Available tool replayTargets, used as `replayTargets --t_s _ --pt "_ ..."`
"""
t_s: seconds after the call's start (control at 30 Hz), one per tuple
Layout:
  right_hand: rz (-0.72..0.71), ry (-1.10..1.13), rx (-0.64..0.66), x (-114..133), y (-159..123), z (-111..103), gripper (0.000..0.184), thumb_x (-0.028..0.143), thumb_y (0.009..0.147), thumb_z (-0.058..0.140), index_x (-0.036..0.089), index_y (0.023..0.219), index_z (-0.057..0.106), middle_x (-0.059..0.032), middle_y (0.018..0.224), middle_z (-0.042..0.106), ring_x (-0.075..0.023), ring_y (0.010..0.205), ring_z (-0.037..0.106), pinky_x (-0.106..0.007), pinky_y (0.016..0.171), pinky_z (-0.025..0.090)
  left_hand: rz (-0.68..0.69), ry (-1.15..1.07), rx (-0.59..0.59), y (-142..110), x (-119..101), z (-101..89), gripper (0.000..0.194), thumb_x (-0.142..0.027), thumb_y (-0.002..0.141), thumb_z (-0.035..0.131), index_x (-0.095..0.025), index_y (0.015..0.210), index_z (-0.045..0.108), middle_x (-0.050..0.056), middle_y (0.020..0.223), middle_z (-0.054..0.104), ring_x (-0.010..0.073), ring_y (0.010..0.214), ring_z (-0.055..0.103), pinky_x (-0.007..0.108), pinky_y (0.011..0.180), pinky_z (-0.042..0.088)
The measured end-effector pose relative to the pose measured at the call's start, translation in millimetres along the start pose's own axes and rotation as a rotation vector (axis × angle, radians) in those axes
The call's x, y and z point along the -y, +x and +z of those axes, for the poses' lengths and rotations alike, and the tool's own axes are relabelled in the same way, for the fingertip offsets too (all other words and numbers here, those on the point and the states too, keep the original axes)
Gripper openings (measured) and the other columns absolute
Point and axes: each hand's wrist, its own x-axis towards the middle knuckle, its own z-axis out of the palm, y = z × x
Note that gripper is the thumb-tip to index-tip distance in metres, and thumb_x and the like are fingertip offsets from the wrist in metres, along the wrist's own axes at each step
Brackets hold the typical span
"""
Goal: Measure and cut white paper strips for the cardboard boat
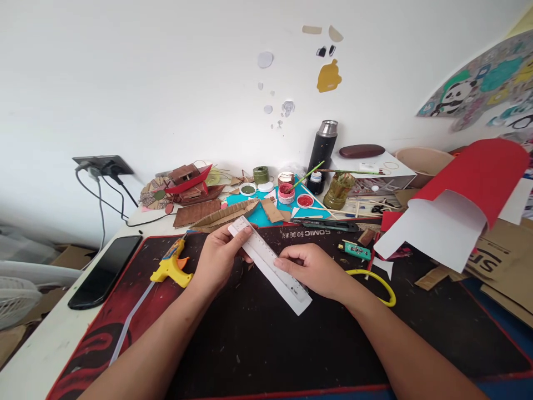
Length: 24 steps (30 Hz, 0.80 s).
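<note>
A clear ruler (pixel 268 254) lies along a strip of white paper (pixel 297 306), both tilted down to the right above the dark mat. My left hand (pixel 220 253) pinches their upper end, with the thumb on top of the ruler. Farther down, my right hand (pixel 306 266) is closed on the ruler and paper, its thumb also on top. The fingers beneath the paper are mostly hidden. Left of my left hand, a yellow glue gun (pixel 171 268) with a long glue stick rests on the mat.
A phone (pixel 106 272) lies at the left. Open paint pots (pixel 286 194), cardboard pieces (pixel 216 215) and a utility knife (pixel 327 224) line the back. A green lighter (pixel 355 250), a yellow ring (pixel 389 294) and curled red-and-white paper (pixel 470 194) are at the right.
</note>
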Motion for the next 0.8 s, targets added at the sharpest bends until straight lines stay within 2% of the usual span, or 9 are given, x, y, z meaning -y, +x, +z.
replayTargets --t_s 0.47,0.8 --pt "0.016 0.038 0.011 -1.3 -1.1 1.6 0.034 0.047 0.097 0.066 0.020 0.077 0.068 0.0027 0.072 0.057 -0.0150 0.067 0.047 -0.028 0.061 0.034 0.007 -0.008 -0.008 0.8 2.9 1.3 0.046 -0.057 0.075 0.094 -0.014 0.087 0.080 0.003 0.070 0.072 0.0127 0.052 0.060 0.024 0.046 0.051" --pt "0.029 0.029 0.018 -1.4 -0.3 2.3 0.034 0.047 0.097 0.066 0.020 0.077 0.068 0.0033 0.070 0.055 -0.0147 0.066 0.046 -0.029 0.060 0.033 -0.007 -0.017 -0.002 0.8 5.2 -0.5 0.048 -0.057 0.076 0.094 -0.014 0.093 0.082 0.002 0.070 0.071 0.0129 0.053 0.062 0.024 0.047 0.052"
